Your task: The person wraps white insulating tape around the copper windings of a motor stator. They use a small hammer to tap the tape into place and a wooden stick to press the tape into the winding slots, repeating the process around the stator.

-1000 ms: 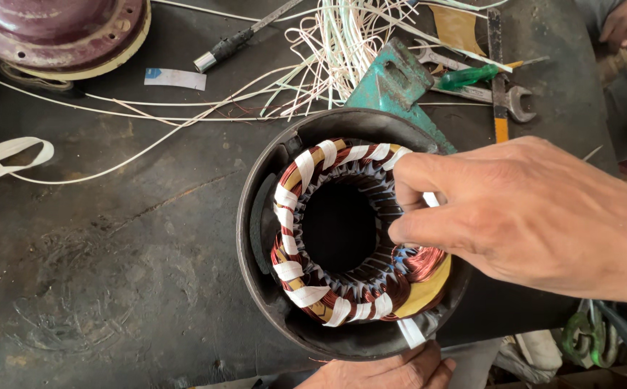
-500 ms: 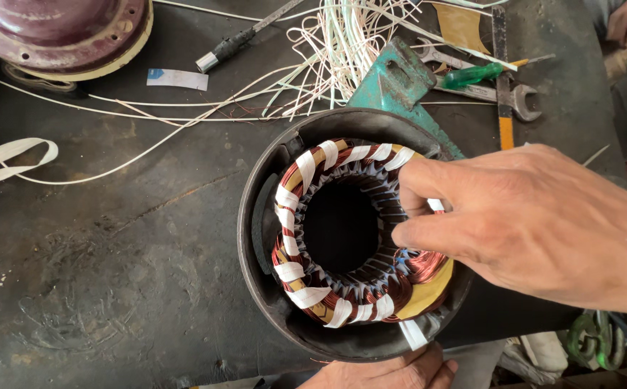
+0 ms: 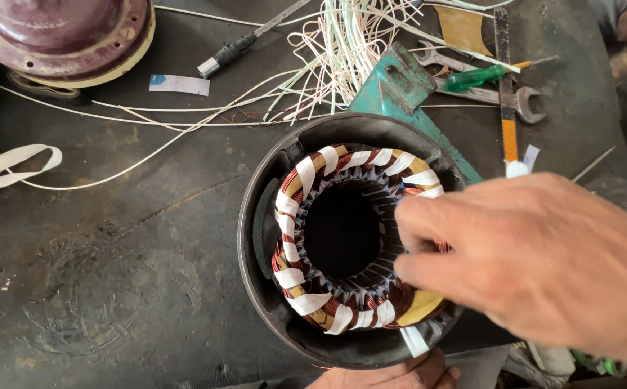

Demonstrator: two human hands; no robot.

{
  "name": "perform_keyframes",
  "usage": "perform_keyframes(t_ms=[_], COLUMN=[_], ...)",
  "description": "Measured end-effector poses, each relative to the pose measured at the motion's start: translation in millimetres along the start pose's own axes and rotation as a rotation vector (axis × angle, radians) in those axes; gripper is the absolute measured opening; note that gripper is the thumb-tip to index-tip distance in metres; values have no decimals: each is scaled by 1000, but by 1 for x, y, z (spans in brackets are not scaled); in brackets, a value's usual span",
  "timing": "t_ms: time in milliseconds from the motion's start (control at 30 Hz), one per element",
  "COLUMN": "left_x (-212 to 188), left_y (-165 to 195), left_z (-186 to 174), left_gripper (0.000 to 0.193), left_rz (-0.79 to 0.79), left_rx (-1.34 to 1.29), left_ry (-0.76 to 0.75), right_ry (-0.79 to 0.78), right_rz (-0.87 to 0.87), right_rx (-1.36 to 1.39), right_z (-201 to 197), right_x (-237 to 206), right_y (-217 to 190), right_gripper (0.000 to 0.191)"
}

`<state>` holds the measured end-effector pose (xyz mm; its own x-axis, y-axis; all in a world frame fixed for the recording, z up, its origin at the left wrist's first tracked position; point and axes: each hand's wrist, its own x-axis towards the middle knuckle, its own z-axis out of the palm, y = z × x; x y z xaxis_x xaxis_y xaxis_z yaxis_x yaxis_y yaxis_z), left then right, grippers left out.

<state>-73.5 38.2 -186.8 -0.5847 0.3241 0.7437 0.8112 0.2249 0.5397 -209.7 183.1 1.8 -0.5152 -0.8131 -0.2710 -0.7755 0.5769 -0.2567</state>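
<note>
Touching copper winding [image 3: 306,216], right hand [image 3: 536,259], motor housing [image 3: 270,209]

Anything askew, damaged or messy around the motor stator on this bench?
Nothing looks damaged. The copper winding sits evenly in its black housing, white tape wraps regularly spaced. Only clutter: loose white wires tangled above, over the spanner and green screwdriver.

The right hand [image 3: 536,263] reaches over the copper winding [image 3: 306,216], fingers bent on its right side inside the black motor housing [image 3: 256,238]. The left hand [image 3: 389,374] steadies the housing's near rim. White wires [image 3: 328,65] and a spanner [image 3: 493,90] lie on the dark worktop [image 3: 97,288]
</note>
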Motion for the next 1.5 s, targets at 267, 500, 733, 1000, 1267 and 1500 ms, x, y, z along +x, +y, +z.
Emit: perform_keyframes(t_ms=[267, 500, 733, 1000, 1267, 1500], left_x=[4, 5, 5, 5, -8, -13], left_y=[-3, -1, 3, 1, 0, 9], left_z=[-2, 0, -4, 5, 13, 17], left_gripper=[13, 13, 13, 13, 10, 13], left_rz=[12, 9, -15, 39, 72, -13], left_rx=[2, -4, 42, 7, 51, 27], left_ry=[-7, -21, -144, 172, 148, 140], right_ry=[70, 82, 128, 107, 47, -13], right_rz=[38, 59, 5, 62, 85, 67], right_rx=[-80, -86, -68, -98, -9, 52], right_z=[-4, 2, 1, 3, 7, 17], right_x=[0, -3, 7, 4, 4, 4], right_y=[11, 12, 7, 7, 10, 8], right_gripper=[25, 27, 23, 22, 14, 7])
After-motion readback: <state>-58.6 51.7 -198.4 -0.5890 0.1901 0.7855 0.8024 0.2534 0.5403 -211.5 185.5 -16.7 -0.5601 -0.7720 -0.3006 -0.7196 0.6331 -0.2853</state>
